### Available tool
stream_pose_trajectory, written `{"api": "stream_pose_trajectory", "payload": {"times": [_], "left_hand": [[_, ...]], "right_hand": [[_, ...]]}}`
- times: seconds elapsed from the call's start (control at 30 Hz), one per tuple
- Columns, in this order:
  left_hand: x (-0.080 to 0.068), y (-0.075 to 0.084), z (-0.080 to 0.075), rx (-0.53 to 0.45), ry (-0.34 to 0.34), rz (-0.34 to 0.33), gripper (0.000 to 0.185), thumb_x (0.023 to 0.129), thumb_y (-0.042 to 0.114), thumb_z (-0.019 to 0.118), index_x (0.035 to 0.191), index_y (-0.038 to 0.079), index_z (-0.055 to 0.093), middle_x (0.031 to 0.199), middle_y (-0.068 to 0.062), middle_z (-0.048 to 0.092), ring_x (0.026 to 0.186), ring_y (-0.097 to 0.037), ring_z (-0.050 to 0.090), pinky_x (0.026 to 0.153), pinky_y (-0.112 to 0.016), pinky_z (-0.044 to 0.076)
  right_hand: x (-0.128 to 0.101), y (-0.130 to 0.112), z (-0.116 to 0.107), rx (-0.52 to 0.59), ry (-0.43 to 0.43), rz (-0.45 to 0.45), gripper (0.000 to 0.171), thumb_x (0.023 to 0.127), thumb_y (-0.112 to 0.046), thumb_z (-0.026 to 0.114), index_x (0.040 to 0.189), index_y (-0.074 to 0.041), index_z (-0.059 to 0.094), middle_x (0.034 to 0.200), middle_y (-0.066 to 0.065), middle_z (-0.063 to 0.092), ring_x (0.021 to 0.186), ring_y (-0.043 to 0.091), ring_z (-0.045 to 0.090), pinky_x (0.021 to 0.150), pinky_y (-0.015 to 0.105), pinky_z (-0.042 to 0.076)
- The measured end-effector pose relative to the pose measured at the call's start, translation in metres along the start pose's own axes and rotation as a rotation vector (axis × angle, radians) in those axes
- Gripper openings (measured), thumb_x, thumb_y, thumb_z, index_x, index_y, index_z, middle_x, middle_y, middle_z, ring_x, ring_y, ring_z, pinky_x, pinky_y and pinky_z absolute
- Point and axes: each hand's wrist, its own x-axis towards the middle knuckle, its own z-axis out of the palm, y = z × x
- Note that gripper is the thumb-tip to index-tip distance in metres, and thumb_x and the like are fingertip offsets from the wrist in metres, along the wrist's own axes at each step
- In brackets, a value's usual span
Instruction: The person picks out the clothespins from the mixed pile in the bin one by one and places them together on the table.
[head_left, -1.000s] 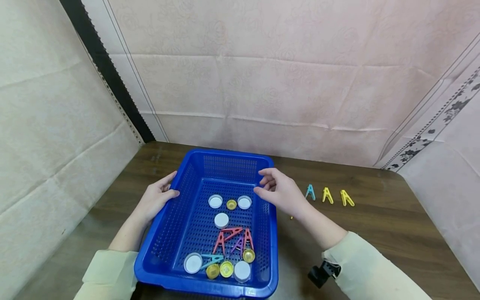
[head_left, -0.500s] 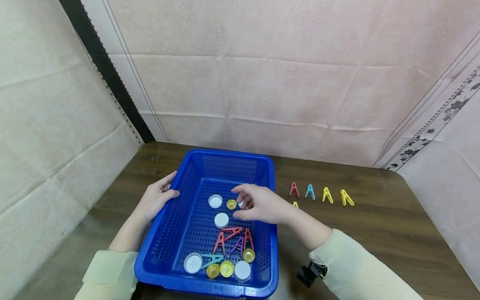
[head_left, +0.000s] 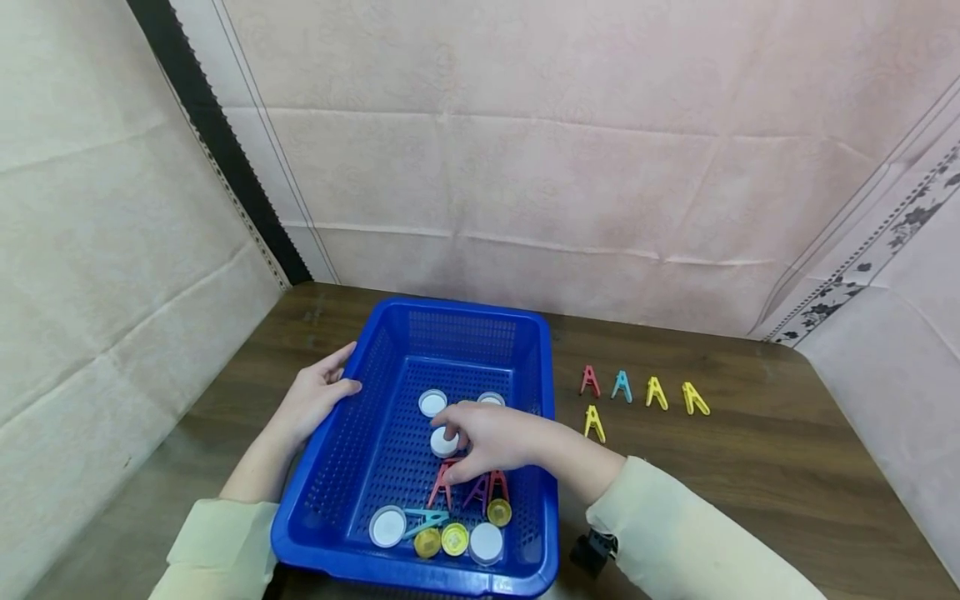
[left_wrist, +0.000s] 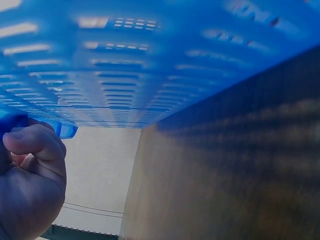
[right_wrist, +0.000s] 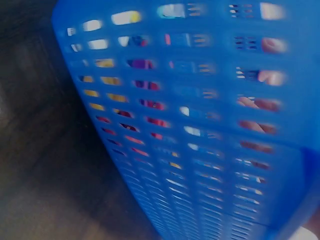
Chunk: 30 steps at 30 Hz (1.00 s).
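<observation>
A blue plastic basket (head_left: 461, 337) stands on the table, holding round white caps (head_left: 432, 403), gold-yellow caps (head_left: 454, 539) and several clothespins. My left hand (head_left: 313, 400) grips its left rim; the left wrist view shows the thumb (left_wrist: 30, 140) curled at the rim. Inside the basket, my right hand (head_left: 495, 437) reaches low with thumb and fingers apart. Its index finger overlaps a white cap (head_left: 442, 443), and the thumb tip is right at a red clothespin (head_left: 440, 485). A purple clothespin (head_left: 477, 492) lies partly under the hand. Through the slots, the right wrist view shows the fingers (right_wrist: 255, 127).
Right of the basket, clothespins lie on the wooden table (head_left: 750, 450): a red one (head_left: 589, 381), a blue one (head_left: 622, 386) and several yellow ones (head_left: 656, 393). A turquoise clothespin (head_left: 427, 521) sits in the basket's near end. Pale cloth (head_left: 525, 183) hangs behind the table.
My right hand has moved from above the basket's right rim inward and down toward the basket's middle, uncovering the red and yellow clothespins on the table. My left hand keeps its grip.
</observation>
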Motion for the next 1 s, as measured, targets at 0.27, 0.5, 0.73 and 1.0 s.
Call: {"api": "stream_pose_trajectory", "payload": {"times": [0.27, 0.5, 0.73, 1.0], "left_hand": [[-0.001, 0.007, -0.001, -0.018, 0.002, 0.005, 0.063, 0.092, 0.013, 0.055, 0.149, 0.016, 0.027, 0.112, -0.023, 0.06, 0.08, -0.028, 0.067, 0.062, -0.04, 0.056], [0.0, 0.007, -0.001, -0.011, 0.004, 0.018, 0.064, 0.092, 0.015, 0.056, 0.149, 0.019, 0.027, 0.112, -0.023, 0.06, 0.079, -0.027, 0.066, 0.062, -0.038, 0.056], [-0.003, 0.005, 0.001, -0.016, 0.002, 0.017, 0.066, 0.092, 0.016, 0.057, 0.15, 0.018, 0.025, 0.12, -0.023, 0.058, 0.085, -0.027, 0.066, 0.065, -0.039, 0.056], [-0.003, 0.001, 0.002, -0.017, 0.007, 0.024, 0.066, 0.091, 0.016, 0.058, 0.149, 0.016, 0.026, 0.12, -0.023, 0.058, 0.087, -0.026, 0.065, 0.066, -0.038, 0.056]], "right_hand": [[0.007, 0.003, 0.009, 0.007, -0.052, -0.008, 0.064, 0.082, -0.034, 0.072, 0.134, -0.008, 0.047, 0.116, 0.002, 0.06, 0.098, 0.008, 0.058, 0.078, 0.02, 0.048], [0.014, 0.009, 0.02, -0.084, -0.096, -0.019, 0.065, 0.08, -0.035, 0.073, 0.133, -0.009, 0.048, 0.119, -0.002, 0.056, 0.104, 0.005, 0.053, 0.086, 0.021, 0.045], [0.017, 0.011, 0.027, -0.153, -0.146, 0.054, 0.064, 0.077, -0.037, 0.076, 0.13, -0.013, 0.05, 0.116, -0.007, 0.053, 0.101, 0.004, 0.05, 0.088, 0.024, 0.044], [0.016, 0.009, 0.032, -0.227, -0.128, 0.09, 0.06, 0.076, -0.036, 0.077, 0.126, -0.013, 0.054, 0.116, -0.006, 0.051, 0.099, 0.004, 0.05, 0.088, 0.023, 0.045]]}}
